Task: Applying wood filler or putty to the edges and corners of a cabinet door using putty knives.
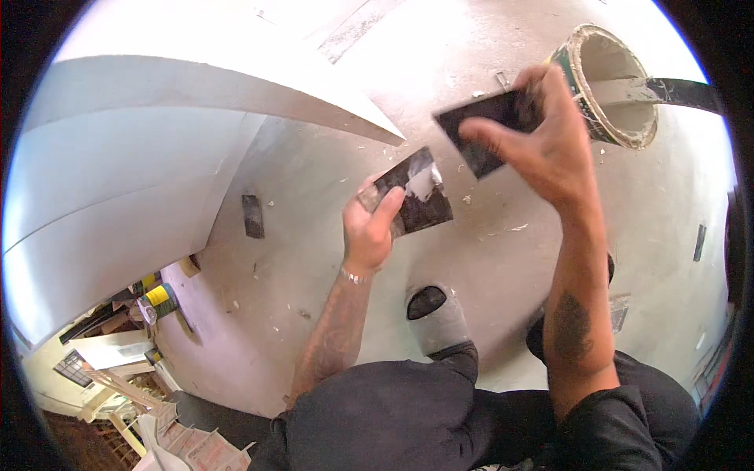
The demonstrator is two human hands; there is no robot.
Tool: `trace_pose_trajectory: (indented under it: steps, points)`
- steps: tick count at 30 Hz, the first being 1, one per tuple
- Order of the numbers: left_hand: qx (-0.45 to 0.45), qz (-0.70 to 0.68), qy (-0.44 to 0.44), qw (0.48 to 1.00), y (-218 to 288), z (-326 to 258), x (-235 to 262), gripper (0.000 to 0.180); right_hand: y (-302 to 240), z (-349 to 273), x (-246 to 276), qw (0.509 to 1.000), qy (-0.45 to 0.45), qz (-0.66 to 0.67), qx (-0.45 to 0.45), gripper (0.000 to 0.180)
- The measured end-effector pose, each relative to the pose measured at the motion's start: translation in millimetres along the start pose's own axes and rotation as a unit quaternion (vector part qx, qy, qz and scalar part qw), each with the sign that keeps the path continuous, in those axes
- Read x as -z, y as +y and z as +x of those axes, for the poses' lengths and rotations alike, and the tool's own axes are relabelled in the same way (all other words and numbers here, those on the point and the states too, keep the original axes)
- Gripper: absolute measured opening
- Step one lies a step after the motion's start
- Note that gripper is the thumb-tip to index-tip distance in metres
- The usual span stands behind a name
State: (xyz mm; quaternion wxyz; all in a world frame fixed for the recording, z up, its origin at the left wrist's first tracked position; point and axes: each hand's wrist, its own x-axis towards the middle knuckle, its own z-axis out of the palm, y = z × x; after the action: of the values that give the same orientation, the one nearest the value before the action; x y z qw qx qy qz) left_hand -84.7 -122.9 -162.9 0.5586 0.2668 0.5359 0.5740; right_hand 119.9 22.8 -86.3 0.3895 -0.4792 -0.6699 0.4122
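Observation:
My left hand point(367, 235) grips a dark, flat, rectangular putty spreader point(430, 210), thumb on top. A lump of whitish putty point(424, 180) sits on its face. Up and to the right, my right hand point(559, 149) holds a second dark, flat spreader point(496, 110) between thumb and fingers. This one is slightly blurred, and its far fingers are partly hidden. The two spreaders are close but apart. Just beyond my right hand lies or tilts a bucket point(580, 59) with putty-smeared rim and walls; a dark-handled, putty-coated tool point(675, 92) reaches into it.
A large pale panel point(133, 184) with a projecting edge fills the left side. On the dusty floor point(314, 212) lie a dark rectangular piece point(252, 217) and small crumbs. A yellow-and-green can point(159, 300) and wooden racks point(118, 400) stand at lower left. My shoe point(436, 318) is below my hands.

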Motion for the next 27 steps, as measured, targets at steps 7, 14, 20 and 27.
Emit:
trace_pose_trajectory:
  steps: [7, 14, 20, 27]
  points:
    - [-0.087, -0.017, 0.066, 0.994, 19.0, -11.9, -38.2, 0.026, 25.6, -33.6, -7.7, 0.998, -0.042, -0.050, -0.027, 0.061]
    - [-0.086, 0.128, -0.047, 0.987, 48.7, -24.0, -37.9, 0.030, 33.3, -24.2, -22.1, 0.980, 0.134, -0.145, 0.000, 0.064]
    - [-0.100, 0.360, -0.050, 0.926, 19.4, 6.3, -16.1, 0.028, -0.5, -13.7, -41.2, 0.967, 0.195, -0.014, 0.165, 0.068]
    - [-0.153, 0.402, -0.050, 0.902, 8.5, 31.2, -0.6, 0.022, -27.3, 1.1, -78.0, 0.923, 0.240, 0.034, 0.300, 0.065]
